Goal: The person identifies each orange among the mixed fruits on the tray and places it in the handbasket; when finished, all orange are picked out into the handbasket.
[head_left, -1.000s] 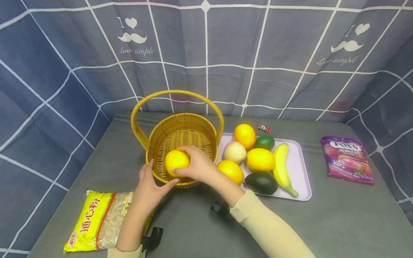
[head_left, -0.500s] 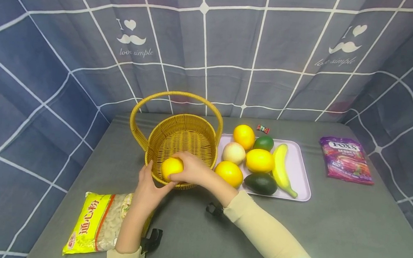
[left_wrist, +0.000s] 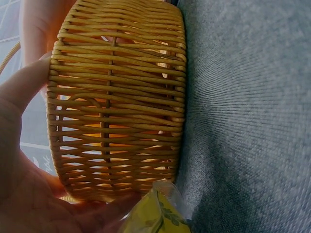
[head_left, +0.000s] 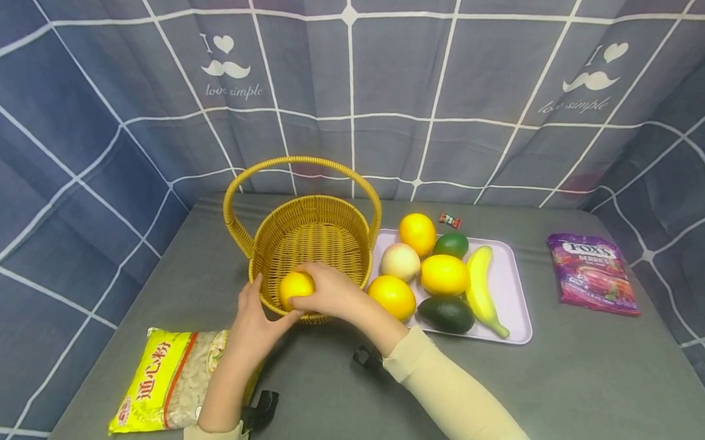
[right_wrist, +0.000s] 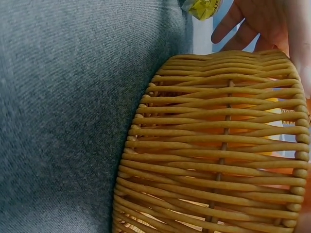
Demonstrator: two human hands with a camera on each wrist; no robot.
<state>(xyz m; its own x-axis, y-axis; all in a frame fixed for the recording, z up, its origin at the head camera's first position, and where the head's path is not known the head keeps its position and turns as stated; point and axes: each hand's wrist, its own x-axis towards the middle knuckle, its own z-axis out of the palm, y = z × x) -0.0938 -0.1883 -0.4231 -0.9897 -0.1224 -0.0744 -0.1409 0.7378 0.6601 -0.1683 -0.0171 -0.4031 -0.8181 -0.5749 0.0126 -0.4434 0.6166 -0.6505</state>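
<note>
A woven yellow-brown basket (head_left: 321,239) with a tall arched handle stands on the table. Down inside its near left part, the right hand (head_left: 335,293) grips an orange (head_left: 296,288) between thumb and fingers. Against the basket's near left side rests the left hand (head_left: 257,325), thumb at the rim and fingers spread along the outer wall. In the left wrist view the wicker wall (left_wrist: 116,116) hides most of the right hand. From the right wrist camera, the left fingers (right_wrist: 243,36) look straight and apart.
Right of the basket, a pale purple tray (head_left: 518,308) bears several fruits, including a banana (head_left: 482,286) and a dark avocado (head_left: 446,313). A pasta bag (head_left: 167,376) lies by the left forearm. Farther off are a purple candy bag (head_left: 592,272) and a small wrapped candy (head_left: 450,220).
Over the last second the right hand and the orange have shifted slightly left and lower in the basket. The left hand stays at the basket's side.
</note>
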